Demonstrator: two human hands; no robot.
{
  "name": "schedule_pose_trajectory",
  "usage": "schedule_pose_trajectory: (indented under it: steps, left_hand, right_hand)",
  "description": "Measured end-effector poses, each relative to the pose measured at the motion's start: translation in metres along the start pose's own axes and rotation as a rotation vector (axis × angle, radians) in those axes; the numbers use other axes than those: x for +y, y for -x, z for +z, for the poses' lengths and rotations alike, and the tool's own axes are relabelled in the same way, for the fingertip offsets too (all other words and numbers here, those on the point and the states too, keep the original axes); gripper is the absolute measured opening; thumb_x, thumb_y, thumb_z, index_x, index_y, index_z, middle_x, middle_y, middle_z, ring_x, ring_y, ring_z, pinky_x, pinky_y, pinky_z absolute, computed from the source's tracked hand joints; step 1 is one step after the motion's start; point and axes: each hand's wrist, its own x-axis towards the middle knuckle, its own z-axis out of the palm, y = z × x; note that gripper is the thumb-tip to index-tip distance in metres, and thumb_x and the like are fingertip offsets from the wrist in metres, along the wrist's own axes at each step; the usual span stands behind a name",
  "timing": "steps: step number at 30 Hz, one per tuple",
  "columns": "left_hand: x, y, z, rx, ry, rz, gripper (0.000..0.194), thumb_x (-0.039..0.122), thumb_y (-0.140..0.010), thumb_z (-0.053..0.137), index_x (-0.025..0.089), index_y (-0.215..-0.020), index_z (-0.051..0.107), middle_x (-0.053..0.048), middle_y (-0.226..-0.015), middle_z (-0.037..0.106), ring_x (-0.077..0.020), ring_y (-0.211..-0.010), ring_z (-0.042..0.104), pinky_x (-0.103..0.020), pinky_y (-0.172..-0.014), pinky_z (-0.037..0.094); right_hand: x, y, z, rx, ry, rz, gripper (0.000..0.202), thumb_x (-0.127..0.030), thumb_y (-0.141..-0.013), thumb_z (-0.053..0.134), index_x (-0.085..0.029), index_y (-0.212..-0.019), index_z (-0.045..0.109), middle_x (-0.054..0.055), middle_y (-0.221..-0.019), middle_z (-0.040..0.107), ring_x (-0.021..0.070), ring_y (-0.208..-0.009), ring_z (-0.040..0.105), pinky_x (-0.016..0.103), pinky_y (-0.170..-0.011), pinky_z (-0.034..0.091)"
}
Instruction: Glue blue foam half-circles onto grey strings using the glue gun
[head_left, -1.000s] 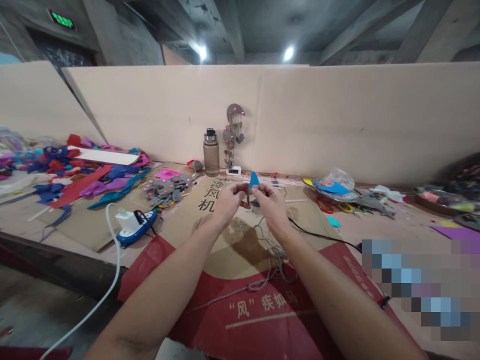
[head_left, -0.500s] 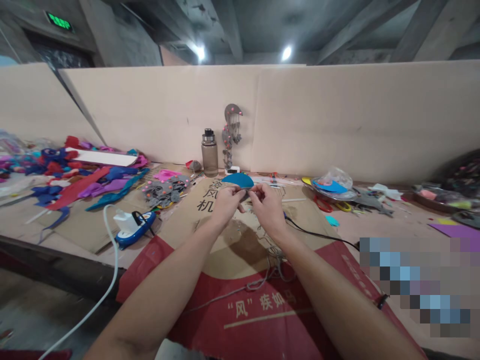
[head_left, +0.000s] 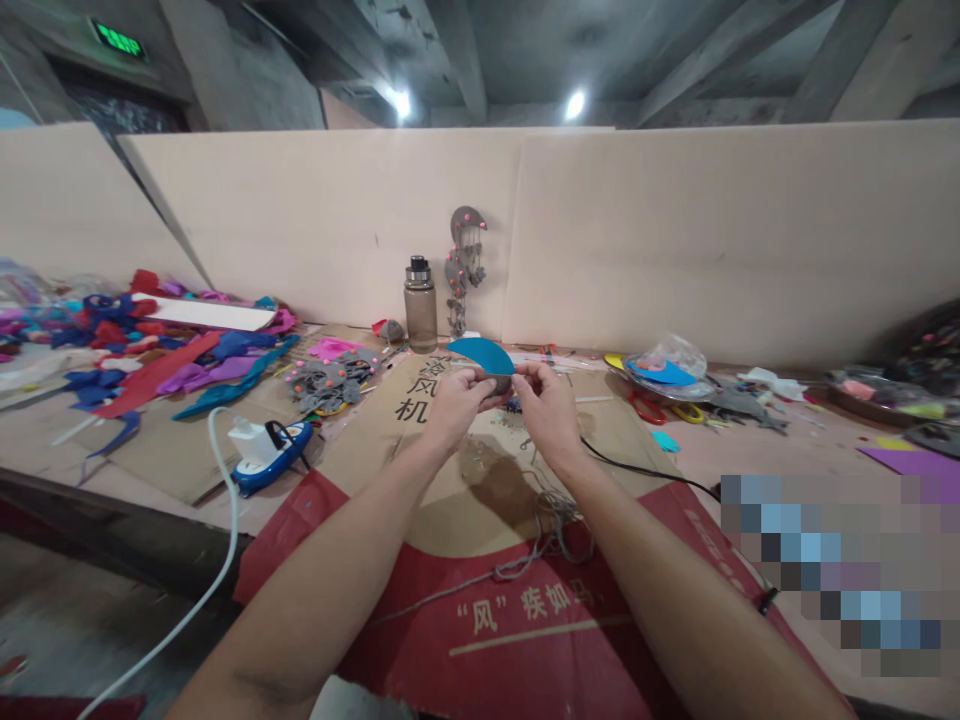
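My left hand pinches a small dark grey felt piece between thumb and fingers, over the middle of the cardboard. Right behind it shows a bright blue curved piece; whether the two are joined I cannot tell. My right hand is at the right end of these pieces, thumb and forefinger pressed together. Anything between those fingertips is too small to make out. Loose grey yarn lies tangled on the flattened box below my right wrist.
A water bottle and a hanging grey moon ornament stand behind. On the left are a blue power strip with a white cable, grey felt pieces and coloured fabric. At right are red-handled scissors and a plate.
My hands have moved slightly apart, the right one to the right. More of the grey piece and the blue piece shows between them.
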Motion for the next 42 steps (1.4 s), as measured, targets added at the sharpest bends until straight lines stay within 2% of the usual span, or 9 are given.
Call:
schedule_pose_trajectory:
  steps: [6,15,19,22,25,31,36,40,42]
  left_hand:
    - [0.003,0.001,0.001,0.037,-0.02,-0.004,0.014,0.017,-0.076,0.066,0.013,-0.076,0.053,-0.005,-0.078,0.067,-0.0177,-0.075,0.069,-0.041,-0.082,0.058]
    - [0.01,-0.003,-0.006,0.134,0.024,0.007,0.011,0.018,-0.073,0.065,0.015,-0.071,0.055,-0.001,-0.074,0.065,-0.0137,-0.07,0.067,-0.037,-0.081,0.057]
    - [0.015,-0.012,-0.023,0.206,0.017,0.112,0.014,0.021,-0.071,0.067,0.013,-0.073,0.055,-0.002,-0.075,0.064,-0.0128,-0.069,0.066,-0.037,-0.08,0.058]
    - [0.017,-0.017,-0.031,0.208,-0.011,0.159,0.016,0.022,-0.071,0.068,0.012,-0.076,0.057,-0.004,-0.08,0.067,-0.0145,-0.073,0.068,-0.037,-0.079,0.057]
    - [0.016,-0.017,-0.031,0.197,-0.018,0.166,0.016,0.023,-0.072,0.068,0.012,-0.077,0.057,-0.005,-0.079,0.067,-0.0156,-0.073,0.068,-0.038,-0.08,0.057]
    - [0.014,-0.015,-0.025,0.159,-0.018,0.145,0.021,0.026,-0.071,0.07,0.012,-0.078,0.056,-0.004,-0.078,0.067,-0.0156,-0.075,0.068,-0.039,-0.082,0.057]
    - [0.015,-0.016,-0.027,0.149,-0.019,0.14,0.022,0.026,-0.07,0.071,0.012,-0.076,0.055,-0.004,-0.078,0.066,-0.0146,-0.074,0.068,-0.038,-0.082,0.057]
    - [0.015,-0.018,-0.031,0.166,-0.041,0.171,0.02,0.027,-0.069,0.07,0.012,-0.074,0.056,-0.002,-0.075,0.064,-0.0129,-0.07,0.066,-0.035,-0.08,0.057]
    - [0.014,-0.02,-0.034,0.182,-0.049,0.184,0.021,0.028,-0.069,0.07,0.012,-0.073,0.057,-0.002,-0.075,0.065,-0.0125,-0.07,0.066,-0.034,-0.079,0.057]
  right_hand:
    - [-0.003,-0.001,-0.001,-0.027,-0.105,0.056,0.017,-0.032,-0.078,0.051,-0.018,-0.077,0.06,0.001,-0.07,0.061,0.0147,-0.066,0.052,0.028,-0.066,0.04]
    - [0.013,-0.002,0.006,-0.138,-0.291,0.201,0.026,-0.042,-0.075,0.055,-0.018,-0.084,0.06,-0.002,-0.068,0.059,0.0114,-0.059,0.047,0.024,-0.057,0.038]
    - [0.027,-0.008,-0.009,-0.278,0.0,0.159,0.028,-0.042,-0.079,0.049,-0.018,-0.073,0.062,-0.001,-0.063,0.058,0.0134,-0.059,0.049,0.026,-0.058,0.038]
    - [0.046,-0.013,-0.025,-0.137,0.401,0.054,0.024,-0.036,-0.081,0.049,-0.018,-0.07,0.062,0.007,-0.072,0.063,0.0184,-0.069,0.055,0.032,-0.068,0.041]
    - [0.073,-0.013,-0.032,-0.12,0.656,0.149,0.027,-0.035,-0.07,0.066,-0.021,-0.052,0.052,0.012,-0.062,0.059,0.0255,-0.071,0.058,0.039,-0.069,0.042]
    - [0.104,-0.015,-0.024,-0.153,0.52,0.158,0.033,-0.022,-0.056,0.071,-0.026,-0.042,0.042,0.004,-0.042,0.045,0.025,-0.062,0.058,0.036,-0.059,0.042]
    - [0.087,-0.024,-0.03,-0.075,0.202,0.243,0.009,-0.026,-0.06,0.066,-0.024,-0.062,0.058,0.005,-0.051,0.056,0.0231,-0.057,0.057,0.035,-0.055,0.042]
    - [0.047,-0.022,-0.027,0.021,-0.083,0.26,0.032,-0.028,-0.069,0.057,-0.023,-0.1,0.059,0.007,-0.085,0.067,0.02,-0.065,0.06,0.032,-0.054,0.045]
    - [0.025,-0.017,-0.023,0.016,-0.163,0.235,0.035,-0.031,-0.07,0.058,-0.022,-0.103,0.057,0.007,-0.09,0.066,0.0175,-0.063,0.058,0.03,-0.052,0.044]
